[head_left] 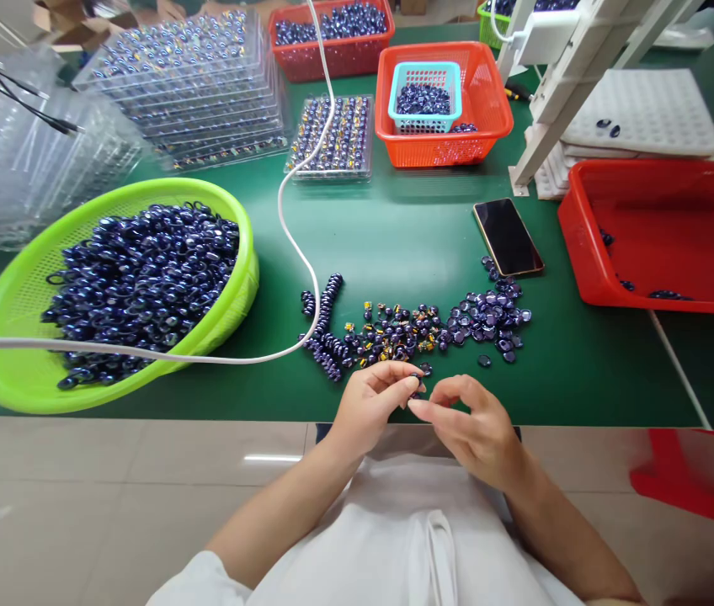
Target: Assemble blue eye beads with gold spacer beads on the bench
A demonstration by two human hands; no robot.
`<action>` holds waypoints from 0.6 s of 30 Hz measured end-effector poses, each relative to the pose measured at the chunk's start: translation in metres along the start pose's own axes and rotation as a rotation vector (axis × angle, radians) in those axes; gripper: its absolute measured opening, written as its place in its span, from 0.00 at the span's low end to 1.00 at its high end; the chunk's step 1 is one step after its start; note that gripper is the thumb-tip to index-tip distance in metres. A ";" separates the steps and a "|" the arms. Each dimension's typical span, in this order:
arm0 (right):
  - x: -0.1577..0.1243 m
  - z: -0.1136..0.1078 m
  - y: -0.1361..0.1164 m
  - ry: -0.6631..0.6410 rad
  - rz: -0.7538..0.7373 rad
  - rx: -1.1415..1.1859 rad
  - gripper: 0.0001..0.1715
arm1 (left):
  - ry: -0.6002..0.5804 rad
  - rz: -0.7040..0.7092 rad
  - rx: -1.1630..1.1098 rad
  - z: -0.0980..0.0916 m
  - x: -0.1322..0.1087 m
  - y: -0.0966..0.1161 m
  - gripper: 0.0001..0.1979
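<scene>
My left hand is closed at the table's front edge, a small dark piece pinched between thumb and fingers. Close on its right, my right hand has thumb and forefinger near that piece; whether they grip anything is too small to tell. Just beyond the hands lie small dark parts with gold bits. Flat dark oval pieces are heaped to the right of them, and rows of stacked dark rings lie to the left.
A green basket of dark looped pieces stands left. A white cable crosses the green table. Behind are clear trays and an orange basket. A phone and red bin are right.
</scene>
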State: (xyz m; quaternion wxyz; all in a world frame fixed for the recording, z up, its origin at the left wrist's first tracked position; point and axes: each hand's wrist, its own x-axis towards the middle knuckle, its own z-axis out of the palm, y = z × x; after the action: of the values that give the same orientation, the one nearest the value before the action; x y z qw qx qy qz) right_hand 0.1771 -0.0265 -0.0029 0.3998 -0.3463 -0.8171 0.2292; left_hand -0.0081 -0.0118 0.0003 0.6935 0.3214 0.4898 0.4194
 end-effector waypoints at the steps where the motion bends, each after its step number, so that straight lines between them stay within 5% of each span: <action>1: 0.001 0.000 0.000 -0.016 -0.040 -0.074 0.23 | -0.010 -0.022 -0.017 0.000 0.001 0.000 0.08; 6: 0.007 -0.003 -0.001 -0.061 -0.144 -0.262 0.19 | -0.063 -0.120 -0.087 0.000 0.004 0.005 0.11; 18: 0.008 -0.008 0.002 -0.180 -0.174 -0.191 0.18 | -0.141 -0.265 -0.148 -0.006 0.002 0.016 0.15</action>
State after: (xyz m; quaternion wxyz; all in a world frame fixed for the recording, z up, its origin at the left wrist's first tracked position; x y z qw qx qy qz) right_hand 0.1807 -0.0183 0.0049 0.3084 -0.2884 -0.8948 0.1451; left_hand -0.0180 -0.0029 0.0117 0.7972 0.2305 0.4460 0.3354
